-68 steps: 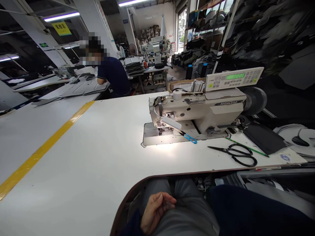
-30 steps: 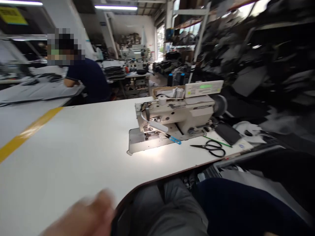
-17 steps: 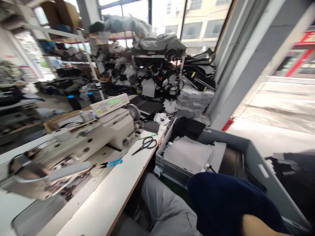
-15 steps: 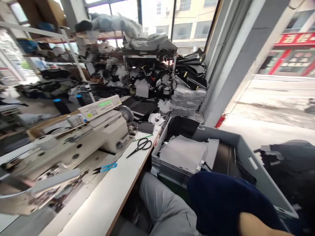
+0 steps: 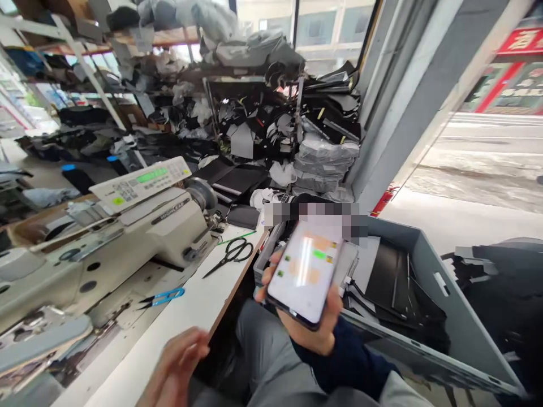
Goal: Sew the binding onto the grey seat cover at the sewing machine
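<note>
A smartphone with a lit screen is held up in my right hand, thumb and fingers wrapped round its lower edges. It hangs over my lap, in front of the grey crate. My left hand is raised by the table edge at the bottom, holding nothing, its fingers slightly curled and blurred. Black scissors and blue thread snips lie on the white table, beyond my left hand.
A sewing machine fills the table's left side. The crate beside my legs holds black and grey pieces. Behind stand shelves heaped with material and a stack of wrapped bundles. Dark material is piled at the right.
My right hand has come into view with the phone, where only a dark sleeve and some skin showed before. My left hand has entered at the bottom. The view has shifted slightly.
</note>
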`<move>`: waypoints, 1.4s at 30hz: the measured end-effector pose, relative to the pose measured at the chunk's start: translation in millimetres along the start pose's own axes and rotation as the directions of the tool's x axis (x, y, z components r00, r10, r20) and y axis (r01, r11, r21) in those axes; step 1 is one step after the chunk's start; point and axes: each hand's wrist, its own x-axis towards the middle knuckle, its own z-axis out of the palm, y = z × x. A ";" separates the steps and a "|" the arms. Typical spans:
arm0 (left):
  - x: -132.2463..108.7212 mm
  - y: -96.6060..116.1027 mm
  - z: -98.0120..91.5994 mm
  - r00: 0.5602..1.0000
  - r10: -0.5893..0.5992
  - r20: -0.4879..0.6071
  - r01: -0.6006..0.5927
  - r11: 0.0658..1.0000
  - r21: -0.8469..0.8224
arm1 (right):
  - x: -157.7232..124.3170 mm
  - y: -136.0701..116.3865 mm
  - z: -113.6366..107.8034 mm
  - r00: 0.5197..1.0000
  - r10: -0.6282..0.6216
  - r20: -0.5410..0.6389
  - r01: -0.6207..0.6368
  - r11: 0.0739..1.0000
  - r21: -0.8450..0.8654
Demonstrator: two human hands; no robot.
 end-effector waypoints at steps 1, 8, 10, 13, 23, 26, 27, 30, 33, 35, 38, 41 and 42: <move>0.7 -4.8 10.6 1.000 -0.024 0.008 0.024 0.999 -0.031 | 4.1 13.7 -9.1 0.985 0.136 0.109 -0.143 0.988 0.060; 25.3 -30.4 47.9 0.872 -0.336 0.356 0.482 0.718 -0.502 | -18.9 79.7 -52.3 0.584 0.734 0.347 -0.762 0.643 -0.078; 23.6 -31.0 41.1 0.861 -0.379 0.338 0.508 0.644 -0.572 | -25.9 91.2 -59.3 0.545 0.789 0.282 -0.792 0.595 -0.134; 13.8 -29.7 28.6 0.909 -0.361 0.210 0.399 0.604 -0.690 | -32.8 110.7 -69.8 0.554 0.795 0.249 -0.783 0.599 -0.168; -45.7 -39.8 -34.0 0.899 -0.404 -0.169 0.146 0.641 -0.754 | -60.3 148.2 -61.4 0.345 0.862 0.371 -0.511 0.504 -0.696; -58.3 -45.2 -47.1 0.868 -0.411 -0.278 0.065 0.649 -0.758 | -72.1 158.0 -51.8 0.304 0.852 0.427 -0.320 0.513 -0.797; -60.7 -46.6 -50.7 0.862 -0.408 -0.299 0.043 0.648 -0.760 | -76.2 161.5 -49.5 0.300 0.850 0.432 -0.272 0.510 -0.816; -64.6 -49.4 -59.9 0.865 -0.384 -0.324 -0.008 0.634 -0.773 | -86.7 169.2 -43.3 0.322 0.860 0.395 -0.184 0.466 -0.865; -66.5 -50.8 -65.9 0.884 -0.343 -0.319 -0.029 0.640 -0.768 | -90.9 169.8 -35.2 0.349 0.865 0.361 -0.133 0.426 -0.895; -67.7 -51.7 -67.9 0.893 -0.324 -0.311 -0.024 0.657 -0.754 | -90.6 167.8 -29.7 0.344 0.864 0.368 -0.109 0.426 -0.898; -68.9 -53.0 -69.5 0.901 -0.313 -0.300 -0.015 0.670 -0.743 | -89.0 165.6 -25.2 0.332 0.863 0.381 -0.088 0.430 -0.898; -69.1 -53.3 -70.6 0.905 -0.312 -0.289 -0.005 0.672 -0.740 | -89.6 166.6 -26.3 0.320 0.873 0.368 -0.104 0.419 -0.902; -69.0 -53.2 -71.0 0.905 -0.313 -0.289 -0.002 0.674 -0.738 | -90.3 167.4 -27.3 0.314 0.876 0.365 -0.108 0.415 -0.903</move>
